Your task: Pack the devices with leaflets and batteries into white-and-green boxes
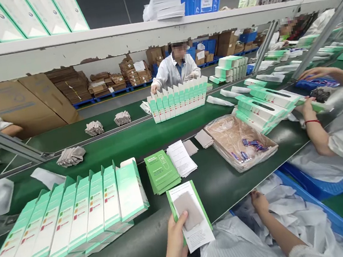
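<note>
At lower center, left hand (174,239) pinched a green-edged leaflet (201,236) bearing a beige pouch (188,210); right hand (259,202), loosely curled, lay on white plastic sheeting (296,209).

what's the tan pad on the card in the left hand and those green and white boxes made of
The tan pad looks like matte felt or fabric, though foam is possible. The green-and-white boxes look like printed paperboard, with crisp folds and a smooth face.

Wht pinstripe smock (234,246), prob. cuffed sleeves (301,253), bare hands (175,239).
</note>
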`<state>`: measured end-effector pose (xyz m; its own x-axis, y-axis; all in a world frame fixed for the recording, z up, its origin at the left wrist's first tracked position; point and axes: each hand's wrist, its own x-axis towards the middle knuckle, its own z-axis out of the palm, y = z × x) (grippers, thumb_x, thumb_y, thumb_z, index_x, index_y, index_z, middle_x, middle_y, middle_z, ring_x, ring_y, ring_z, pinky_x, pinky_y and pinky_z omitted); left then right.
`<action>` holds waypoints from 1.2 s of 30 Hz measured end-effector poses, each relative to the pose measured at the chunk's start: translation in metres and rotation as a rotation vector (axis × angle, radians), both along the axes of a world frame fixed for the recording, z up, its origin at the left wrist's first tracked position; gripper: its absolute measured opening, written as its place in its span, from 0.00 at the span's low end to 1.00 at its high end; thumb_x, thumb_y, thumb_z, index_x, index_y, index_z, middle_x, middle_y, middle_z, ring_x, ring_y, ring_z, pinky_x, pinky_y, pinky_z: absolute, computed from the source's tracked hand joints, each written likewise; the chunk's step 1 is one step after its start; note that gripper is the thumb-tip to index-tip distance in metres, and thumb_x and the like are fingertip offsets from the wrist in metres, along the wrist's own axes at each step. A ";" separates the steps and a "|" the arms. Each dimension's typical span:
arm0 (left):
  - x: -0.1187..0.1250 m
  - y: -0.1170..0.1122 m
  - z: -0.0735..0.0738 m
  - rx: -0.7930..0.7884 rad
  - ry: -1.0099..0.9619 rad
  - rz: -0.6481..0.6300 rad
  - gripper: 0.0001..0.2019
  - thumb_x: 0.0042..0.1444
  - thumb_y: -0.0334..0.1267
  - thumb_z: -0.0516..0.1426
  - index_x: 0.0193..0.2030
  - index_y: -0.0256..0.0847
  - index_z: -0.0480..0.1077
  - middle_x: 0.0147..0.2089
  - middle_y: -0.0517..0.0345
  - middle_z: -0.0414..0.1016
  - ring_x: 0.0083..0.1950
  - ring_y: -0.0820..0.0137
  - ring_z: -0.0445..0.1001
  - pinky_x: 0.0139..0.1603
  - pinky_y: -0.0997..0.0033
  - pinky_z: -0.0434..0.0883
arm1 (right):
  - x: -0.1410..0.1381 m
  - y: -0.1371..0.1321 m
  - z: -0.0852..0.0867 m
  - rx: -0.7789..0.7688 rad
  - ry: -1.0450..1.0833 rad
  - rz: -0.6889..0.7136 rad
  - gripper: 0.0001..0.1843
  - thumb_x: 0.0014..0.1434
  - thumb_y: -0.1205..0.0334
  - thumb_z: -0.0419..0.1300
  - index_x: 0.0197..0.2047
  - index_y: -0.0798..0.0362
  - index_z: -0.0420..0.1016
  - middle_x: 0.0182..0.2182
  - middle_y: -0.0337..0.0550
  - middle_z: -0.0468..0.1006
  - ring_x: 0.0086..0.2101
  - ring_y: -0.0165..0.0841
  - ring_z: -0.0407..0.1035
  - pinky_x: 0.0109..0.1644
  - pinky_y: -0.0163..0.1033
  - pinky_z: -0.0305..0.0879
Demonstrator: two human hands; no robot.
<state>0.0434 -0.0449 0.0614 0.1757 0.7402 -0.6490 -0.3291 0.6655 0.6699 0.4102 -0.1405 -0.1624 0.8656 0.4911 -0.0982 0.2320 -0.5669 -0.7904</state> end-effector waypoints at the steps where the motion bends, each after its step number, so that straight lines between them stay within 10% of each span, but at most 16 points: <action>1: -0.001 -0.002 0.000 -0.001 -0.004 0.001 0.24 0.41 0.42 0.70 0.46 0.36 0.74 0.36 0.49 0.82 0.37 0.56 0.82 0.37 0.62 0.77 | 0.000 -0.004 0.002 -0.037 0.030 -0.008 0.16 0.65 0.57 0.59 0.53 0.55 0.70 0.49 0.47 0.74 0.44 0.37 0.72 0.46 0.47 0.73; 10: -0.002 -0.006 0.009 0.052 0.003 -0.014 0.25 0.41 0.42 0.70 0.47 0.36 0.75 0.42 0.47 0.82 0.41 0.55 0.81 0.40 0.62 0.76 | -0.015 -0.036 0.057 -0.091 0.115 0.074 0.12 0.61 0.55 0.61 0.38 0.56 0.75 0.35 0.43 0.78 0.36 0.36 0.73 0.42 0.45 0.71; 14: -0.003 -0.007 0.008 0.095 0.007 -0.068 0.25 0.39 0.44 0.70 0.44 0.36 0.75 0.40 0.47 0.82 0.40 0.55 0.80 0.40 0.62 0.75 | -0.010 -0.049 0.120 0.062 0.073 0.211 0.17 0.51 0.47 0.61 0.34 0.53 0.78 0.36 0.47 0.82 0.43 0.47 0.73 0.46 0.47 0.68; 20: -0.003 0.001 0.008 0.249 -0.083 -0.365 0.25 0.38 0.48 0.71 0.40 0.34 0.77 0.35 0.49 0.81 0.35 0.60 0.78 0.40 0.64 0.73 | -0.011 -0.023 0.231 0.120 0.118 0.476 0.19 0.53 0.45 0.62 0.26 0.52 0.74 0.24 0.41 0.76 0.28 0.37 0.68 0.37 0.40 0.63; 26: 0.001 0.016 0.061 0.638 -0.108 -0.906 0.20 0.52 0.49 0.63 0.46 0.37 0.79 0.44 0.47 0.80 0.46 0.55 0.76 0.51 0.61 0.70 | -0.072 0.052 0.318 0.308 0.514 0.827 0.20 0.49 0.46 0.67 0.31 0.51 0.65 0.21 0.33 0.69 0.22 0.28 0.58 0.28 0.35 0.53; 31: -0.004 0.013 0.099 0.892 0.025 -1.005 0.17 0.56 0.39 0.59 0.53 0.45 0.76 0.67 0.51 0.65 0.67 0.52 0.63 0.67 0.60 0.58 | -0.134 0.120 0.337 0.326 0.467 1.012 0.14 0.56 0.53 0.63 0.35 0.51 0.63 0.22 0.31 0.68 0.25 0.27 0.60 0.31 0.34 0.55; 36: -0.014 0.015 0.074 1.014 0.517 -0.871 0.28 0.55 0.30 0.57 0.62 0.57 0.68 0.75 0.58 0.45 0.54 0.49 0.75 0.59 0.53 0.66 | -0.189 0.160 0.322 0.342 0.580 0.990 0.09 0.57 0.56 0.60 0.37 0.50 0.64 0.26 0.30 0.65 0.28 0.28 0.61 0.33 0.33 0.58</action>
<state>0.0297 -0.0301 0.1350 0.7171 0.6955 -0.0453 0.3510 -0.3042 0.8856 0.2207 0.0192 0.1594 -0.0327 0.9960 -0.0836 0.0084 -0.0833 -0.9965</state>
